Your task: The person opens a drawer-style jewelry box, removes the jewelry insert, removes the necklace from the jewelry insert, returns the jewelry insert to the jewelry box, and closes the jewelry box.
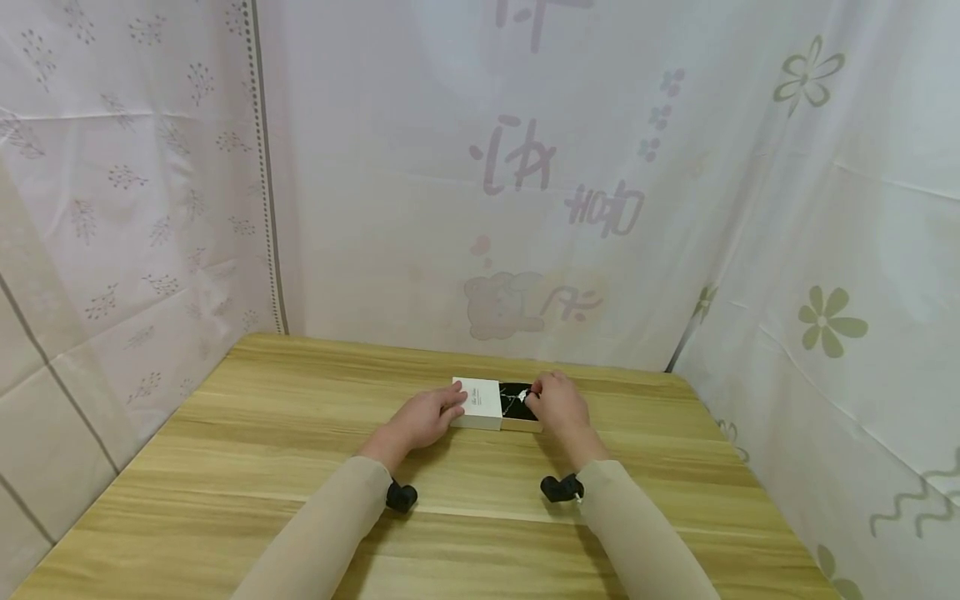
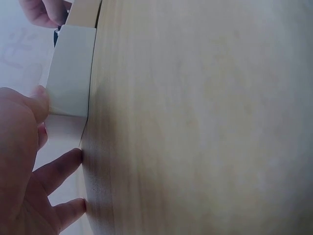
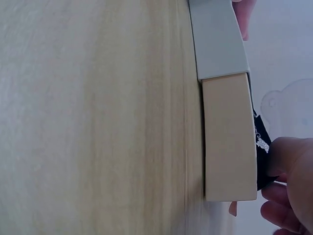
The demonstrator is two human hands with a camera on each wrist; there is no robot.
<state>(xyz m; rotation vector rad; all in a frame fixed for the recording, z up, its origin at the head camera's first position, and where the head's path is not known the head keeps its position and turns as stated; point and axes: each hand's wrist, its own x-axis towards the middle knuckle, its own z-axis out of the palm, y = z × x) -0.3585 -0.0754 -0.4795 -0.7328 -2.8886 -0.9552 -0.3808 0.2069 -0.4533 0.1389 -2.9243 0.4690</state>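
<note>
A white gift box sleeve (image 1: 478, 399) with small printed text lies on the table. Its tray (image 3: 230, 139) is slid partly out to the right. On the tray's black insert (image 1: 510, 406) lies a thin silver chain (image 3: 262, 143) with a pale pendant. My left hand (image 1: 426, 417) rests on the sleeve's left end; two of its fingers (image 2: 61, 169) reach down to the table beside it. At the tray's outer end, my right hand (image 1: 562, 406) pinches the black insert, one edge of which stands tilted above the tray. My right fingertips are partly hidden.
The box sits near the back of the wooden table (image 1: 300, 433), close to a patterned curtain (image 1: 375, 208). More curtain (image 1: 840, 250) hangs along the right side. A short ribbon tab (image 3: 233, 208) sticks out below the tray's end.
</note>
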